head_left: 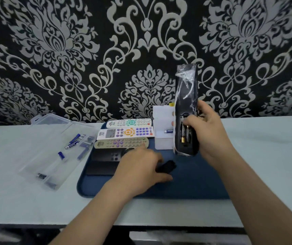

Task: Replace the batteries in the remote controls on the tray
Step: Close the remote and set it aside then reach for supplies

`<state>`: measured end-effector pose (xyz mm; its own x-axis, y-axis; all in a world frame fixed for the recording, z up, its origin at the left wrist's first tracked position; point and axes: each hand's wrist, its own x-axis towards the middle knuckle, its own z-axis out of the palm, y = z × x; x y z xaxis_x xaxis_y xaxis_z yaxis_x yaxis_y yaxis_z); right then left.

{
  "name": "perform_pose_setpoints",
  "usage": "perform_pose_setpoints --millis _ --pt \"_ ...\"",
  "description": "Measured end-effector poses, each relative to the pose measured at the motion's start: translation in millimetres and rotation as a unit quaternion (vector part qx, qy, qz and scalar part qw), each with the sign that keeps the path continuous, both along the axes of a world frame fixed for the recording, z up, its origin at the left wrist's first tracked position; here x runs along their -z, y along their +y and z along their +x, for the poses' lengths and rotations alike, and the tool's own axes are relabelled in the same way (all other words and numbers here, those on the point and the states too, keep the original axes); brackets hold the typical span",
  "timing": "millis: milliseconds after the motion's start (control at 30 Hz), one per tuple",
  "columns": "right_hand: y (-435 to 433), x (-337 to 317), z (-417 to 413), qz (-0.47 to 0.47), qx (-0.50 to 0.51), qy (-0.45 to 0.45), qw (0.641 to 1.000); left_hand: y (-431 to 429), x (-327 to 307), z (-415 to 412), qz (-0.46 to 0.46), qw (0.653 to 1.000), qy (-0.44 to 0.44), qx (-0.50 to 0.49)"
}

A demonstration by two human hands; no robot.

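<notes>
My right hand (206,128) grips a long black remote (186,103) wrapped in clear plastic, held upright above the blue tray (194,183). Its back faces me with the battery bay open and two batteries (185,134) inside. My left hand (141,167) holds the small black battery cover (166,166) low over the tray. Three light-coloured remotes (125,132) lie side by side at the tray's far left, with two black remotes (104,161) in front of them, partly hidden by my left hand.
A clear plastic organiser box (56,149) lies open on the pale table (265,156) left of the tray, with several blue batteries (71,145) in it. A small white box (162,128) holding one blue battery (168,131) stands behind the held remote. Patterned wall behind.
</notes>
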<state>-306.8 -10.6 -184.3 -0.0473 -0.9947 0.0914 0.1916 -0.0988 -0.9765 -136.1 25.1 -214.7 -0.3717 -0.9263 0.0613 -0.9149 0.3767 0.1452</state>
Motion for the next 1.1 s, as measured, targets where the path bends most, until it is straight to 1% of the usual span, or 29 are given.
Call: perform_pose_setpoints --millis 67,167,300,367,433,467,500,567,600,700,767,833,967,1067,1100 --pt "-0.2 1.8 -2.2 0.005 -0.003 0.009 1.0 -0.4 3.2 -5.8 -0.004 1.0 -0.014 0.013" --pt "0.5 3.6 -2.7 0.008 -0.022 0.015 1.0 -2.6 6.1 -8.6 -0.003 1.0 0.004 0.005" --pt "-0.4 5.4 -4.2 0.021 -0.033 -0.013 0.999 -2.4 5.4 -8.5 -0.012 0.999 0.043 0.004" --pt "-1.4 4.9 -5.5 0.03 -0.028 -0.034 0.999 -4.0 0.0 0.3 -0.005 0.995 0.098 -0.021" --pt "-2.1 3.3 -7.2 0.044 -0.024 -0.072 0.996 -6.6 -7.4 12.0 0.011 0.98 0.194 -0.052" --pt "-2.2 2.1 -7.1 0.051 -0.027 -0.097 0.994 -8.0 -11.7 16.9 0.023 0.963 0.261 -0.061" --pt "-1.9 1.5 -7.4 0.059 -0.035 -0.119 0.99 -8.9 -15.2 19.5 0.044 0.937 0.339 -0.068" --pt "0.2 0.6 -4.8 0.068 -0.063 -0.145 0.985 -8.2 -20.4 21.7 0.088 0.866 0.485 -0.08" --pt "1.0 0.2 -1.3 0.07 -0.081 -0.152 0.983 -6.7 -22.8 22.5 0.103 0.833 0.536 -0.088" --pt "4.2 0.3 10.2 0.067 -0.132 -0.154 0.977 -2.2 -27.1 20.2 0.14 0.757 0.629 -0.108" --pt "5.5 -1.2 20.0 0.052 -0.154 -0.147 0.976 -1.0 -27.7 22.8 0.157 0.726 0.657 -0.127" --pt "6.1 -2.3 24.6 0.046 -0.157 -0.142 0.976 -0.2 -28.5 22.0 0.169 0.718 0.661 -0.136" --pt "5.1 -2.1 35.2 0.052 -0.145 -0.13 0.979 1.6 -27.8 24.9 0.16 0.73 0.65 -0.138" --pt "4.3 -0.1 42.2 0.054 -0.131 -0.108 0.984 3.7 -28.9 29.9 0.155 0.73 0.652 -0.134" --pt "3.7 0.7 43.2 0.054 -0.125 -0.099 0.986 4.3 -30.0 31.1 0.147 0.739 0.646 -0.126"
